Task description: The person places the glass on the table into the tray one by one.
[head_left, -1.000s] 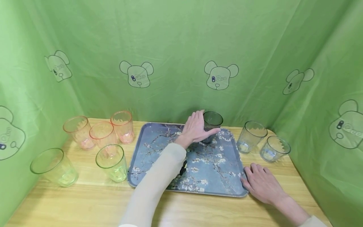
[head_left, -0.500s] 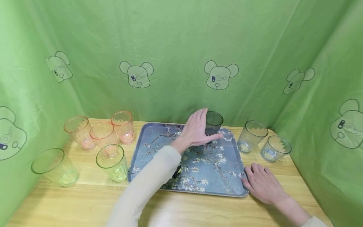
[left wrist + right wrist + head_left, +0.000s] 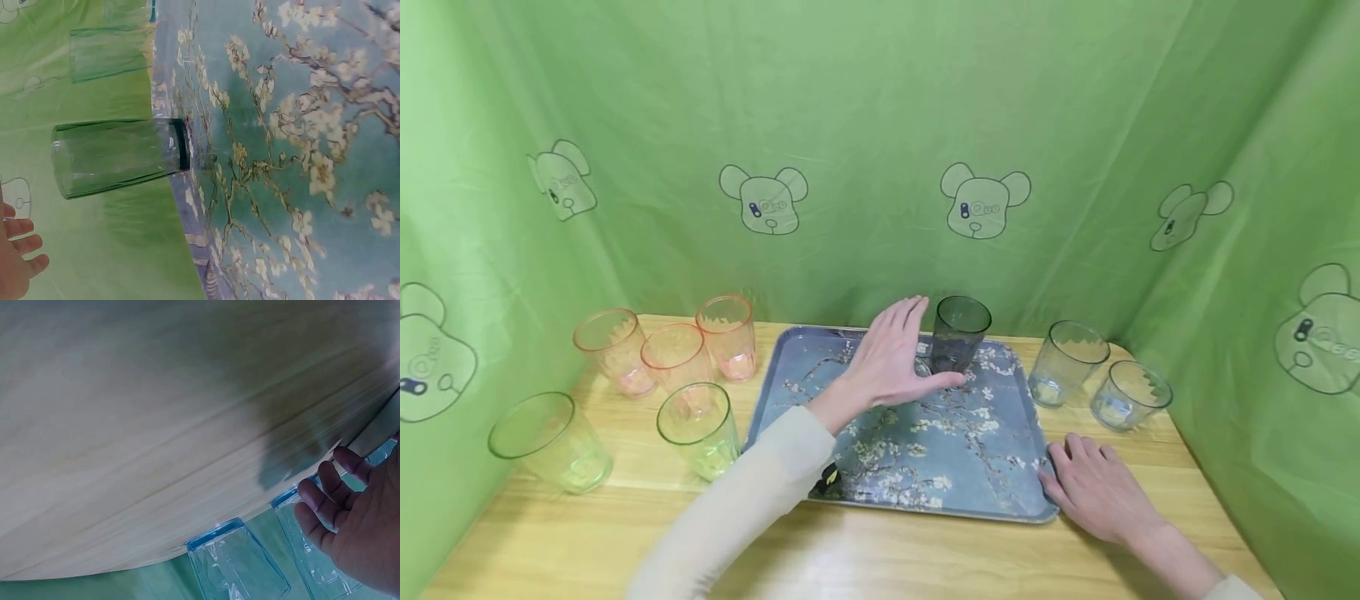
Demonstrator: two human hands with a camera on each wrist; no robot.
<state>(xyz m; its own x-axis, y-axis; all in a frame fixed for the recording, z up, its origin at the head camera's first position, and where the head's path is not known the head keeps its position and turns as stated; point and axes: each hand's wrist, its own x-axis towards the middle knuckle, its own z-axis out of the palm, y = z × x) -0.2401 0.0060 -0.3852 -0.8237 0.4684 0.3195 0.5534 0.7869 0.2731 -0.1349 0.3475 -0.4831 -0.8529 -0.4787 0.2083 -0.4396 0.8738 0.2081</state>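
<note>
A dark grey drinking glass (image 3: 961, 333) stands upright on the blue blossom-patterned tray (image 3: 977, 467), near its back edge. My left hand (image 3: 883, 358) is over the tray, just left of that glass and apart from it, fingers straight and thumb spread. In the left wrist view the same glass (image 3: 122, 156) appears sideways on the tray, and fingers of my left hand (image 3: 22, 250) show at the lower left. My right hand (image 3: 1093, 487) lies on the table against the tray's right edge, holding nothing. In the right wrist view, the right hand's fingers (image 3: 322, 506) are loosely bent.
Two bluish glasses, a taller one (image 3: 1067, 362) and a shorter one (image 3: 1129, 396), stand right of the tray. Left of it are three pink-rimmed glasses (image 3: 726, 337) and two green glasses (image 3: 700, 429), (image 3: 553, 442). A green curtain (image 3: 872, 100) surrounds the wooden table (image 3: 572, 542).
The left hand has come away from the dark grey glass, moving left and slightly toward me. The glass stays upright on the tray. The right hand has not visibly moved.
</note>
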